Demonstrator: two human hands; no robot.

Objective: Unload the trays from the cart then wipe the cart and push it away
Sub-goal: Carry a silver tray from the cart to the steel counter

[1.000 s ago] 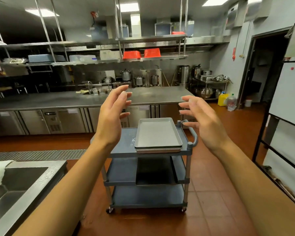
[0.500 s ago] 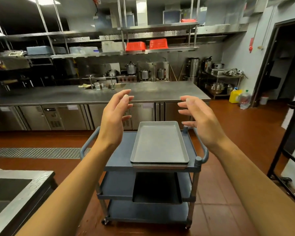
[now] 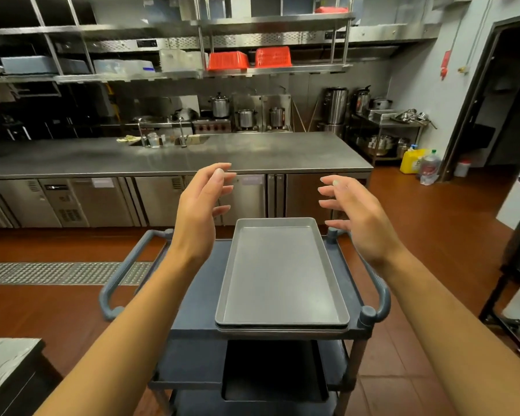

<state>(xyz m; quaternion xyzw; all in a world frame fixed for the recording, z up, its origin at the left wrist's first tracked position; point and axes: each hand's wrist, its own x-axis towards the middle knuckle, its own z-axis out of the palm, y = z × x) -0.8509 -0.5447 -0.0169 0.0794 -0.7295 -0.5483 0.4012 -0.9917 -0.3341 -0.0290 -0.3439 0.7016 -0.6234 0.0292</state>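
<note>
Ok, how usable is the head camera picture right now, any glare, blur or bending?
Head view: even ceiling light, soft sheen but no harsh glare on the top tray; left hand and right hand slightly soft; wide-angle bending curves the counter and doorway; the cart's lower shelves are dark.

No readable text anywhere tbh. Pale label stickers [image 3: 102,182] on cabinet doors under tabletop [image 3: 252,154]: too blurry. Yellow jug [image 3: 412,160] by doorway has label, print illegible. Red sign [image 3: 445,63] on wall: no legible wording. Small dark display strip [image 3: 146,43] under hood, can't make out characters.
</note>
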